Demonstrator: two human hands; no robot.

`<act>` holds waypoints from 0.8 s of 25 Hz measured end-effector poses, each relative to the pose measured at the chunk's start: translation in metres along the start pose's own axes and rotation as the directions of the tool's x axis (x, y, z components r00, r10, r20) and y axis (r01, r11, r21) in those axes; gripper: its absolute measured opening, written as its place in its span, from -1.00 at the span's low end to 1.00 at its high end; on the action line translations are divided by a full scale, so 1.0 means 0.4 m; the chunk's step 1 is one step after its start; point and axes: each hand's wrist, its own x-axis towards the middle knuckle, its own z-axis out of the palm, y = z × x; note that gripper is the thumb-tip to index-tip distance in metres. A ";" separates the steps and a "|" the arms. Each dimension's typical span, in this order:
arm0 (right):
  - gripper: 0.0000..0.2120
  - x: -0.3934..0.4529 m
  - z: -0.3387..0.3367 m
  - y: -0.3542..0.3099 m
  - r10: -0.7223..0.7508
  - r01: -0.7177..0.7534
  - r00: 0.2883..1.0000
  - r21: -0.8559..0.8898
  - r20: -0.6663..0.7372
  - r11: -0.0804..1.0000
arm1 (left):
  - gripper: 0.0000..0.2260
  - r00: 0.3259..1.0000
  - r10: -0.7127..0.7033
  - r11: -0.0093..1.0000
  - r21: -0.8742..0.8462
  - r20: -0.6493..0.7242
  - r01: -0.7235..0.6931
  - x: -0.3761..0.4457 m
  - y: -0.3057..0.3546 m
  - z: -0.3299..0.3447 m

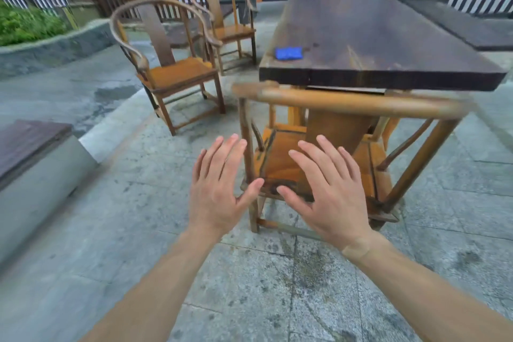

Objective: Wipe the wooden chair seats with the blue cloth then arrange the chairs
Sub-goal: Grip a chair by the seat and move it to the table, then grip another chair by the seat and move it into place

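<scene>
A wooden round-back chair stands directly in front of me, its seat tucked toward the near end of the dark wooden table. My left hand and my right hand hover side by side with fingers spread, just short of the chair's back rail, touching nothing. The folded blue cloth lies on the table near its left edge. Two more wooden chairs stand to the left of the table: a nearer chair and a farther chair.
A low stone bench with a dark wooden top sits at the left. A raised stone planter with greenery lies beyond it. A second dark table and railings are at the back right. The stone floor shows damp patches.
</scene>
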 end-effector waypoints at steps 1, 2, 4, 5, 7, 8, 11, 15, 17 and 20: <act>-0.51 0.075 -0.073 -0.048 -0.004 0.003 1.000 -0.004 -0.023 1.000 | -0.45 1.000 0.016 1.000 0.010 -0.026 -0.016 0.049 -0.014 -0.110; -0.53 0.139 -0.135 -0.091 -0.008 0.008 0.999 -0.003 -0.043 1.000 | -0.45 0.998 0.032 0.999 0.020 -0.054 -0.031 0.088 -0.025 -0.209; -0.55 0.261 -0.242 -0.170 -0.007 0.007 0.997 0.001 -0.083 1.000 | -0.47 0.990 0.062 0.998 0.040 -0.123 -0.057 0.164 -0.052 -0.391; -0.56 0.306 -0.283 -0.204 0.001 0.000 0.996 0.014 -0.088 1.000 | -0.48 0.986 0.069 0.997 0.046 -0.150 -0.062 0.190 -0.062 -0.467; -0.56 0.382 -0.351 -0.276 0.002 0.003 0.995 0.053 -0.102 0.999 | -0.50 0.975 0.081 0.996 0.056 -0.206 -0.071 0.227 -0.089 -0.608; -0.57 0.414 -0.374 -0.306 0.001 0.007 0.994 0.070 -0.113 0.998 | -0.51 0.970 0.084 0.996 0.054 -0.229 -0.073 0.241 -0.104 -0.661; -0.59 0.519 -0.414 -0.392 -0.018 0.035 0.989 0.114 -0.147 0.993 | -0.55 0.957 0.055 0.997 0.070 -0.286 -0.036 0.274 -0.161 -0.780; -0.61 0.657 -0.407 -0.501 -0.060 0.099 0.973 0.168 -0.225 0.981 | -0.55 0.934 -0.033 0.997 0.050 -0.355 0.054 0.301 -0.255 -0.859; -0.61 0.721 -0.371 -0.555 -0.086 0.137 0.966 0.203 -0.244 0.970 | -0.54 0.924 -0.052 0.994 0.066 -0.378 0.083 0.320 -0.321 -0.884; -0.60 0.804 -0.282 -0.613 -0.109 0.169 0.965 0.242 -0.240 0.955 | -0.54 0.915 -0.055 0.987 0.115 -0.400 0.110 0.357 -0.432 -0.896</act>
